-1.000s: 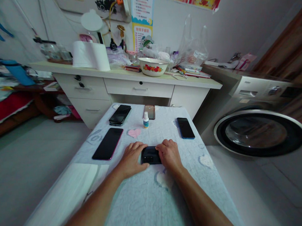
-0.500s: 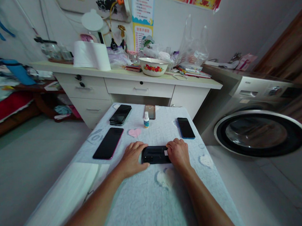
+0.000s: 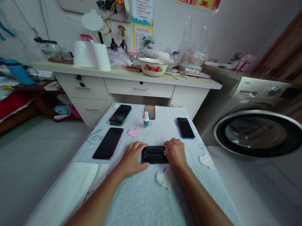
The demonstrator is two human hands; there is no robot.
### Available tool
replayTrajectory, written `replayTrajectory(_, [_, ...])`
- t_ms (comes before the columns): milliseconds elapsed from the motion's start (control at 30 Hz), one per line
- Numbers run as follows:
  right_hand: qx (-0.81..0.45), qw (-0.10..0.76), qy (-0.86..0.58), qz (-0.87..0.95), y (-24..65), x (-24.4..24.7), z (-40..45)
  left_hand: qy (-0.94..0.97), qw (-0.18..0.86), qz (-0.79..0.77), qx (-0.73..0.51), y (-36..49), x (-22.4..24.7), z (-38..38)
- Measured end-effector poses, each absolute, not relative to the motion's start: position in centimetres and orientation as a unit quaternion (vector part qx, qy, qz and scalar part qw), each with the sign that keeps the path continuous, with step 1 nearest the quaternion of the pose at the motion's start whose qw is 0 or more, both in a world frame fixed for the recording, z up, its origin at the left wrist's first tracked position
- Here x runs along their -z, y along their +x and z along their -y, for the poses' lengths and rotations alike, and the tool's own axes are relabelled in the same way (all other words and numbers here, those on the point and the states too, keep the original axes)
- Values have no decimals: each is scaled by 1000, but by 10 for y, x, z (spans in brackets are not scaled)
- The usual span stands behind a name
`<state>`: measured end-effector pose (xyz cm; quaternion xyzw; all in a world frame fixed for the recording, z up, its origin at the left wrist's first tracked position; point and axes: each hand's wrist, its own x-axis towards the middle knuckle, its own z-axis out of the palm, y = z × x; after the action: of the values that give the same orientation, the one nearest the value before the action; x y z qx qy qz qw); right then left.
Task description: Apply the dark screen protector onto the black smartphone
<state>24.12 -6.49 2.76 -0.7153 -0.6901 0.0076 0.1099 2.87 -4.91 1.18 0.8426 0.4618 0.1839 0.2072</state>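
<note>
A dark smartphone (image 3: 154,154) lies face down and crosswise on the cloth-covered table, its camera block towards the left end. My left hand (image 3: 134,158) holds that left end, thumb at the near edge and fingers at the far edge. Over the right end curl the closed fingers of my right hand (image 3: 175,152), hiding that part of the phone. A small white patch shows at the right fingertips; whether it is a label or something held, I cannot tell. Beyond the phone stands a small white bottle (image 3: 146,120) with a blue-and-yellow label.
On the left lie a large phone (image 3: 108,143) with a pink edge and a stack of phones (image 3: 120,114). A blue-edged phone (image 3: 186,128) is at the right. Near the far edge lies a brownish phone case or phone (image 3: 150,111). A washing machine (image 3: 256,121) stands right of the table.
My right hand has slid slightly left along the smartphone, covering more of its back and most of the white patch. My left hand and the phone have stayed in place.
</note>
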Motion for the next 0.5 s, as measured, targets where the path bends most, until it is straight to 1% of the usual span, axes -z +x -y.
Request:
replayTrajectory(333, [-25, 123, -646, 753, 228, -24, 65, 844, 206, -456, -191, 30, -9, 49])
replayTrajectory(500, [-25, 132, -633, 762, 226, -20, 62, 841, 207, -462, -192, 30, -11, 49])
